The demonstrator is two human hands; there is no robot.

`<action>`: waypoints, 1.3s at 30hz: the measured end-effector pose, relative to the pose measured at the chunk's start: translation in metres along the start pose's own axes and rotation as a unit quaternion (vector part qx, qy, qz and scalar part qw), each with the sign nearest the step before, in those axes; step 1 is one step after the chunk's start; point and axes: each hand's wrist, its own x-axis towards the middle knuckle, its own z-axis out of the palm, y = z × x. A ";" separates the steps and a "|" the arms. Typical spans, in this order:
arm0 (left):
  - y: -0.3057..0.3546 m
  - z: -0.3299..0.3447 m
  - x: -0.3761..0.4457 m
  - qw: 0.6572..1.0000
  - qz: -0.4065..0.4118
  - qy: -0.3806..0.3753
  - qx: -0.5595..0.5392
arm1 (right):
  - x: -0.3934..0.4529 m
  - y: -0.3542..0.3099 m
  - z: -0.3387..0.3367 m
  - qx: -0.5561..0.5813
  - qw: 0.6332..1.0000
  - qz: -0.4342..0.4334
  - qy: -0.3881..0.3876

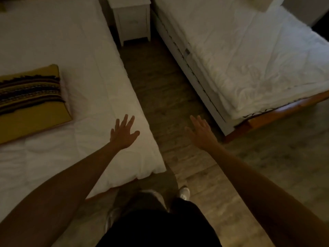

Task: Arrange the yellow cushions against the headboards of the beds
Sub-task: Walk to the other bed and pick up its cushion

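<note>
Both grips are released: the left hand hovers with fingers spread above the near corner of the left bed, while the right hand reaches out empty over the wooden floor of the aisle. Neither hand touches anything. One yellow cushion, banded with dark woven stripes, lies flat on the left bed's white cover, well apart from the left hand and toward the far side of the mattress. It appears to lie partway down the bed rather than at its head, so it seems not yet arranged. A second bed stands across the aisle on a wooden frame, with no cushion visible on the part shown. A white nightstand sits between the two beds at the far end, which suggests the headboards lie beyond the top of the view. The person stands at the foot of the aisle, likely about to reach for the cushion.
</note>
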 end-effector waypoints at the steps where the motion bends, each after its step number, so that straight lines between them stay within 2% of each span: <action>1: 0.013 0.004 0.003 1.000 -0.012 0.002 -0.010 | 0.013 0.011 -0.008 -0.011 1.000 -0.019 -0.018; 9: 0.054 -0.005 0.048 0.988 -0.127 0.052 -0.072 | 0.148 0.035 -0.048 -0.037 0.989 -0.097 -0.104; 13: 0.049 -0.017 0.089 0.975 -0.187 0.076 -0.092 | 0.231 0.015 -0.054 -0.080 0.975 -0.146 -0.146; 16: 0.044 -0.031 0.136 0.965 -0.216 0.103 -0.106 | 0.291 -0.007 -0.064 -0.062 0.973 -0.166 -0.145; 19: 0.049 -0.046 0.177 0.952 -0.259 0.089 -0.137 | 0.344 -0.030 -0.077 -0.051 0.971 -0.168 -0.162; 21: 0.054 -0.054 0.200 0.950 -0.258 0.097 -0.146 | 0.373 -0.040 -0.082 -0.078 0.962 -0.191 -0.180; 28: 0.043 -0.117 0.266 0.933 -0.273 0.178 -0.156 | 0.475 -0.113 -0.100 -0.136 0.935 -0.265 -0.190; 35: -0.017 -0.173 0.295 0.877 -0.395 0.201 -0.185 | 0.576 -0.235 -0.090 -0.165 0.890 -0.370 -0.209; 39: -0.053 -0.195 0.314 0.825 -0.472 0.226 -0.214 | 0.638 -0.315 -0.067 -0.196 0.844 -0.437 -0.243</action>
